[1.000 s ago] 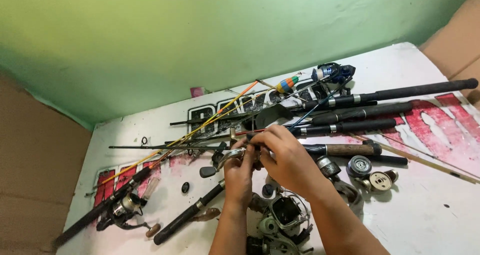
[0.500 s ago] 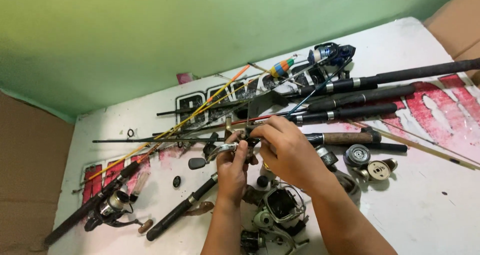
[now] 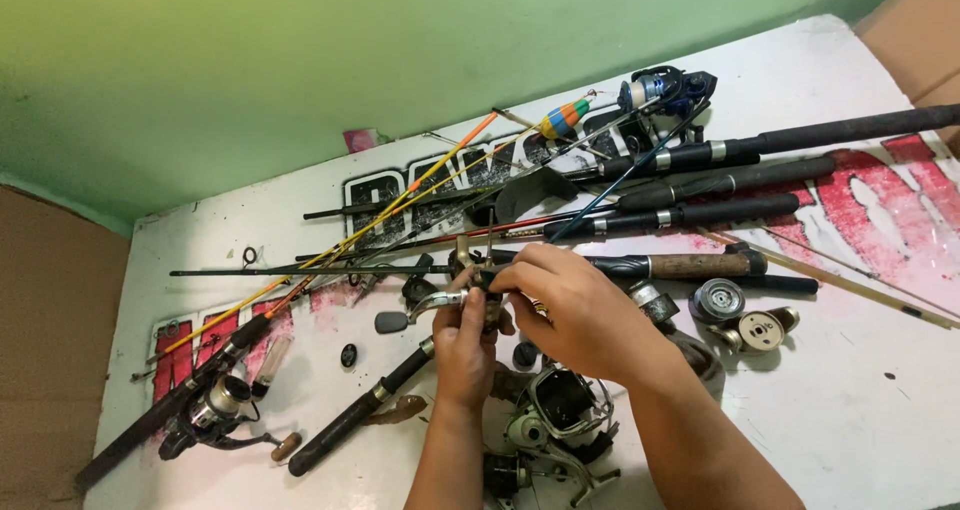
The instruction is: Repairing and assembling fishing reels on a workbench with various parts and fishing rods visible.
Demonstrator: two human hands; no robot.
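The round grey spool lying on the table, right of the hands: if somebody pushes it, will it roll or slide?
The grey spool seems to lie flat on its end, so it would probably slide, not roll. The white table looks glossy, so it may slide easily. Tipped onto its edge, its round shape would likely roll.

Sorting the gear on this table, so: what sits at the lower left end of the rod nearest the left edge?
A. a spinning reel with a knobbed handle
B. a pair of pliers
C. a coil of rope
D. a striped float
A: a spinning reel with a knobbed handle is mounted on the black rod there.
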